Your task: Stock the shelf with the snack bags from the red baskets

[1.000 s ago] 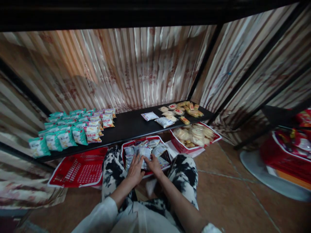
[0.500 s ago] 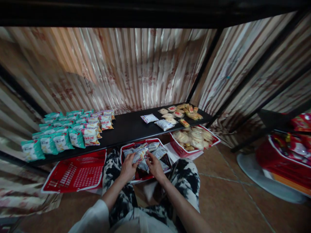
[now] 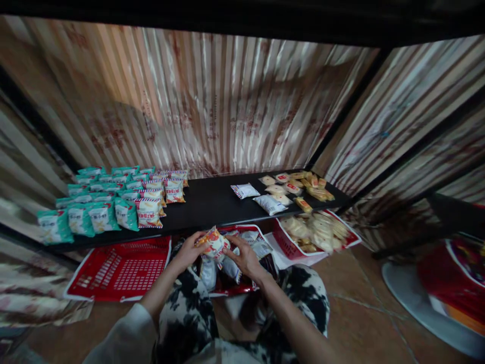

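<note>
Between my two hands is a snack bag (image 3: 214,243) with an orange, white and red front, held above a red basket (image 3: 261,231). My left hand (image 3: 190,249) grips its left side, and my right hand (image 3: 244,257) has its fingers on the right side. Silvery snack bags (image 3: 208,273) fill much of the basket below. On the black shelf (image 3: 200,207), white-and-orange snack bags (image 3: 149,212) with striped edges stand in a row beside rows of green snack bags (image 3: 102,217). Two pale bags (image 3: 270,204) lie flat farther right.
Round and yellow wrapped snacks (image 3: 291,187) lie at the shelf's right end. Below them stands a basket of pale round snacks (image 3: 314,230). A red basket (image 3: 125,273) tilts at left; another red basket (image 3: 443,273) is far right. Black posts (image 3: 348,106) frame the shelf.
Both hands have lifted the snack bag a little out of the basket and turned it so its orange and red front shows. The view has shifted slightly.
</note>
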A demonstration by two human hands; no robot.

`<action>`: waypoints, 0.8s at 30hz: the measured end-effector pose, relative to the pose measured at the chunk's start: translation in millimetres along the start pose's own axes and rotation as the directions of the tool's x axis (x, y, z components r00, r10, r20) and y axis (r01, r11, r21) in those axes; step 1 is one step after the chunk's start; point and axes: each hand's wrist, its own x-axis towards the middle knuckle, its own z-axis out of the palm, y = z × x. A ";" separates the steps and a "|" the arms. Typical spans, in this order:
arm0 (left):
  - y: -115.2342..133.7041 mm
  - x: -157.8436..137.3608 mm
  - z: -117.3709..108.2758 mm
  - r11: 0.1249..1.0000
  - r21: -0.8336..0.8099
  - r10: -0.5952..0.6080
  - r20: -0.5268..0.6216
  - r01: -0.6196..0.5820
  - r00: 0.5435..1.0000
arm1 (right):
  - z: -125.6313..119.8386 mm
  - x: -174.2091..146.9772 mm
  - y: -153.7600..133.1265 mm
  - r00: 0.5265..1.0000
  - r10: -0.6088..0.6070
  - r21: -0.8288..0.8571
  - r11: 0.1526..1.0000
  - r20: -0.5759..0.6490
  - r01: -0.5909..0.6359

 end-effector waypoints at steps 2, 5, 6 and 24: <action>3.8 2.2 -4.6 0.990 -0.116 -0.078 -0.017 0.076 0.997 | -0.7 8.0 -4.7 0.998 0.026 0.032 0.999 0.051 -0.028; 7.2 5.6 -9.1 0.951 -0.275 -0.164 -0.053 0.144 0.985 | 0.9 17.3 -10.9 0.989 0.091 0.084 0.991 0.116 -0.101; 7.2 6.9 -10.2 0.935 -0.318 -0.188 -0.070 0.157 0.980 | 2.5 19.5 -12.4 0.984 0.117 0.097 0.987 0.131 -0.130; -17.8 8.9 -9.8 0.737 -0.648 -0.314 -0.073 0.194 0.947 | 60.0 28.4 -21.8 0.848 0.523 0.403 0.760 0.087 -0.510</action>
